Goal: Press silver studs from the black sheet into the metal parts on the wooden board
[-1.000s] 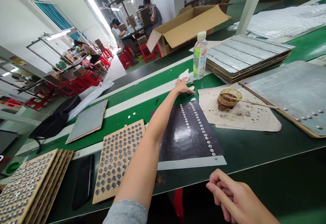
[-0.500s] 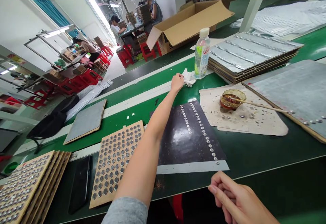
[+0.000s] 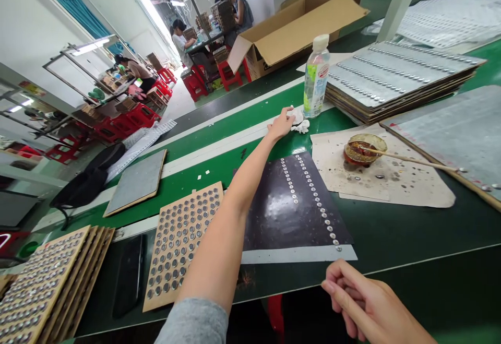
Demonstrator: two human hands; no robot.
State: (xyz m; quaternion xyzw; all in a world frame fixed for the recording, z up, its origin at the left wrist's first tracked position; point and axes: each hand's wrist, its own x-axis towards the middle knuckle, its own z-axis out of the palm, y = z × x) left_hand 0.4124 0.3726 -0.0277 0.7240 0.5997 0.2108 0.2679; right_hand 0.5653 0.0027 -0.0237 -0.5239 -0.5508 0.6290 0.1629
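Note:
My left hand (image 3: 281, 125) reaches far across the bench, over a crumpled white tissue (image 3: 300, 125). Its fingers are spread and rest at the tissue's edge without gripping it. Right beside the tissue stands a plastic bottle (image 3: 316, 80) with a white cap. Below my left forearm lies a dark sheet (image 3: 270, 213) bearing two rows of small round metal pieces (image 3: 312, 187). My right hand (image 3: 364, 302) hovers at the bench's front edge, fingers curled and thumb pressed to the index finger; nothing shows in it.
A tan board (image 3: 168, 250) of round pieces lies left, near a black phone (image 3: 129, 276) and stacked boards (image 3: 50, 286). To the right sit a dish of amber liquid (image 3: 358, 155) with a stick (image 3: 418, 160), on stained paper (image 3: 415, 187), and stacked grey plates (image 3: 391, 80).
My left hand has gone from pinching the tissue to spread fingers over it. The view has shifted slightly. My right hand keeps its curled pose.

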